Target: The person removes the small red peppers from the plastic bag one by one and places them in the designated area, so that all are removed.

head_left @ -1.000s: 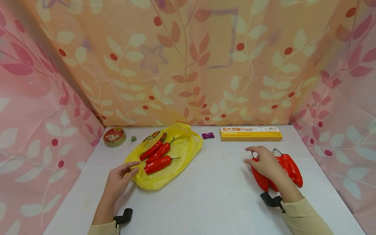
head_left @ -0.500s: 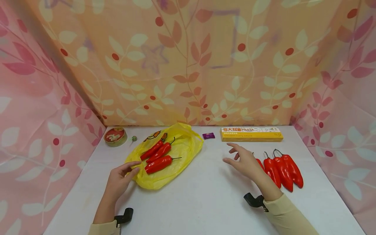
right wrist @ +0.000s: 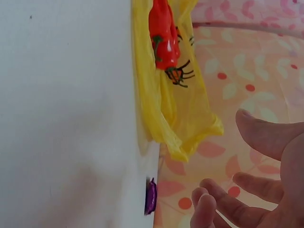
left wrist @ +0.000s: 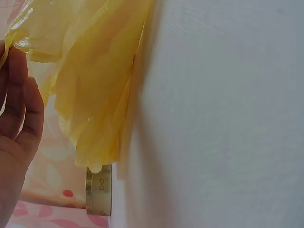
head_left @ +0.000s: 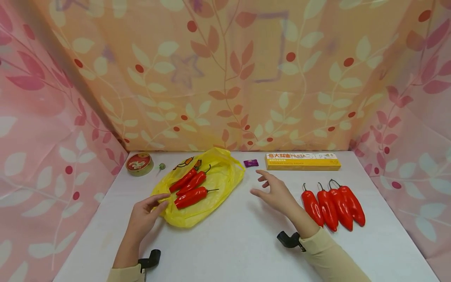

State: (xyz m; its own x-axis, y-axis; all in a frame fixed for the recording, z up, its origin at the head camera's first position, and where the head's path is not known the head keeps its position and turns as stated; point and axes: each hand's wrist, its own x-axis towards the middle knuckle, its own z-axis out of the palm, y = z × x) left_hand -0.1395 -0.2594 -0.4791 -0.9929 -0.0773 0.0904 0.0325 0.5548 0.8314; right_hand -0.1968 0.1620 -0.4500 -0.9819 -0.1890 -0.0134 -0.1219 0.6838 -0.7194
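My left hand (head_left: 143,216) pinches the near left edge of a yellow plastic bag (head_left: 222,172) lying spread on the table. Three red peppers (head_left: 191,197) with dark stems lie on the bag. In the left wrist view the bag's edge (left wrist: 95,95) hangs raised from the fingers. My right hand (head_left: 276,196) is above the table, right of the bag, its fingers apart and nothing in them. Several more red peppers (head_left: 327,209) lie side by side to its right. From the right wrist the bag (right wrist: 147,95) and its peppers (right wrist: 165,42) show beyond the hand.
Along the back of the white table (head_left: 232,250) stand a round tin (head_left: 139,164), a small green-topped lollipop (head_left: 162,166), a purple wrapped sweet (head_left: 251,163) and a yellow pasta box (head_left: 303,161). Patterned curtains (head_left: 225,78) close in the back and sides.
My right hand has moved left, away from the row of peppers toward the bag, with its fingers spreading. The left hand and the bag stay where they were.
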